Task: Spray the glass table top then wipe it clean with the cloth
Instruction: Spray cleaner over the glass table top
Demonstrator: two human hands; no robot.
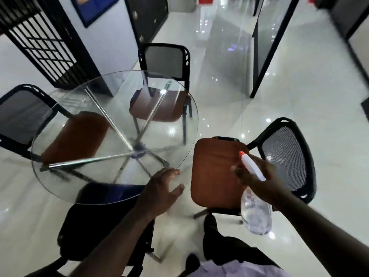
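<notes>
Head view, looking down on a round clear glass surface (83,124) with a thin polished rim, carried on crossing chrome legs (111,124) that meet at a dark hub seen through the glass. The glass is transparent enough to show the chair seats and the glossy white tiled floor (289,100) beneath it, with bright light spots reflected on the tiles.

The left hand (159,188) is bare, its fingers loosely spread and slightly curled, holding nothing; its fingertips sit right at the near rim of the glass, though contact cannot be confirmed because of motion blur.

The right hand (257,176) is off to the right of the surface, above a chair, and is wrapped around the neck of a spray bottle (256,214). The bottle has a rounded clear plastic body hanging below the hand, a white trigger head and a small orange nozzle tip pointing up and left, toward the glass.

4 chairs ring the surface: 3 with black mesh backs and smooth brown seats (217,172), 1 directly under the right hand, 1 beyond the left hand at the far side, 1 at the far left. A dark-seated chair (95,226) sits just below the left forearm. No cloth is visible.
</notes>
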